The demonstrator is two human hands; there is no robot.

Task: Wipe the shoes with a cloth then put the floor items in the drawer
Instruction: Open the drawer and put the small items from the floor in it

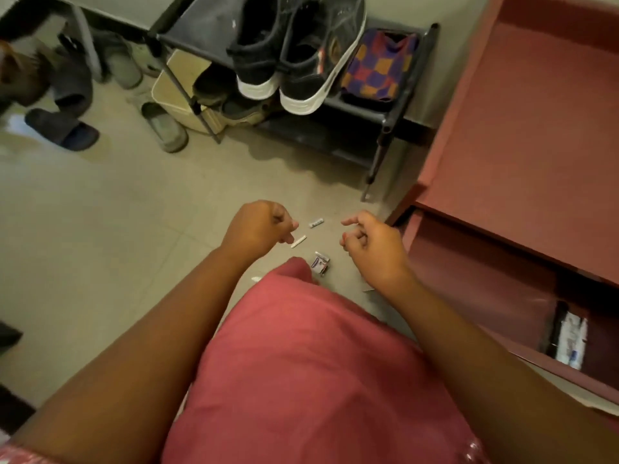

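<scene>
Left hand: the left hand (259, 229) hangs above the floor (100, 229) with fingers curled into a loose fist; a small white stick (298, 241) shows just at its fingertips, but I cannot tell whether it is pinched or lying on the floor below.
Right hand: the right hand (371, 244) hovers with fingers loosely bent and thumb out, holding nothing.
Floor items: between the hands lie a small white tube (316, 223) and a crumpled packet (321, 262), apart from each other.
Drawer: the drawer (502, 296) of the reddish cabinet stands pulled out just right of the right hand, a printed packet (569, 343) already inside.
Shoes: the black shoes (294, 51) sit on the top shelf of the rack (392, 108), heels overhanging its front edge.
Cloth: a checked cloth (378, 65) lies beside them on the same shelf.
Stage: judging by the layout, gathering floor items is in hand.
Risk: the pieces are small and scattered, so a hurried pinch could miss or drop one; one could roll under the rack or cabinet.
Risk two: rising near the rack could knock the overhanging shoes off.
</scene>
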